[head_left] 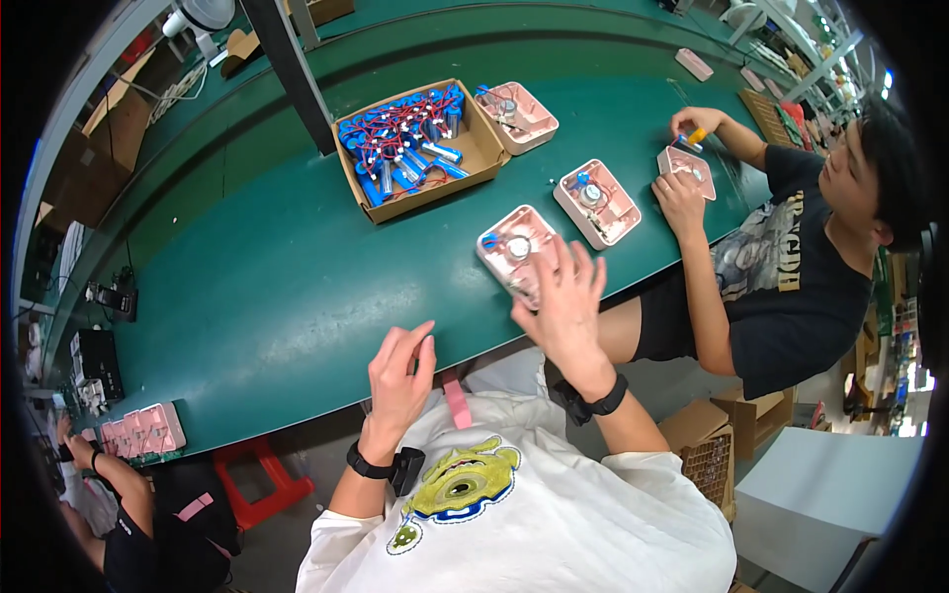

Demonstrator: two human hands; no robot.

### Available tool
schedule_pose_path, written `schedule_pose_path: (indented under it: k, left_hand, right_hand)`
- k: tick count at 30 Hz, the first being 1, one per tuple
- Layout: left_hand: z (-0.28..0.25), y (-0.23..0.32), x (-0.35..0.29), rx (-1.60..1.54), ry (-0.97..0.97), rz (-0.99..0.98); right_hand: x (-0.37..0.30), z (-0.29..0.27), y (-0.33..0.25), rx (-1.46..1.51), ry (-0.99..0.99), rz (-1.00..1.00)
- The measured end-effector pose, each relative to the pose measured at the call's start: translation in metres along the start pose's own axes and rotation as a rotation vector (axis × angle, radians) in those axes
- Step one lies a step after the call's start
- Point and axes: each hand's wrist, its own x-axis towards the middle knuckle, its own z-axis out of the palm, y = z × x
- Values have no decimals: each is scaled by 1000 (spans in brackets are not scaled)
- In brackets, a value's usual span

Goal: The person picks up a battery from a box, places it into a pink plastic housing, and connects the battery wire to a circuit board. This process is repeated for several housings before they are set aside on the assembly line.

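My right hand (565,311) is over the lower right side of a pink plastic housing (502,259), its fingers spread and slightly blurred. Whether the fingertips touch it, I cannot tell. Inside that open housing are a round silver part, a blue piece and thin wires. My left hand (400,381) hovers at the table's near edge, fingers stretched out, holding nothing. Just beyond my right hand lies a second pink housing (599,206) with a similar round part and red wires.
A cardboard box (425,198) of blue cylindrical batteries with red wires stands at the back of the green table (267,306). Another pink housing (534,121) sits beside it. On the right, a co-worker's hands (682,203) handle a housing. Pink housings (143,432) lie far left; a red stool (259,484) stands below.
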Motion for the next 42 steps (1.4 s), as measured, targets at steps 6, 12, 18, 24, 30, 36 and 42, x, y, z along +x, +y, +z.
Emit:
schedule_pose_path:
  k: [6,12,18,24,30,36,42]
  left_hand:
    - [-14,-21,-10,-4,18,-99]
    - [-19,-32,-17,-7,70,-175]
    - [-33,-41,-27,24,172,-138]
    - [-36,-49,-32,44,265,-77]
    - [-72,-55,-60,119,340,-141]
    - [-104,-65,-73,190,421,-219]
    - [-179,-89,-67,607,609,-123]
  right_hand:
    - [7,12,39,-168,40,123]
    - [21,19,67,-39,146,16]
    - [71,30,93,-29,189,-86]
    - [108,43,170,-112,45,-18]
    - [106,23,143,-372,232,-221]
    - [53,-18,27,36,-17,-61]
    - [-5,16,-46,387,-231,-225]
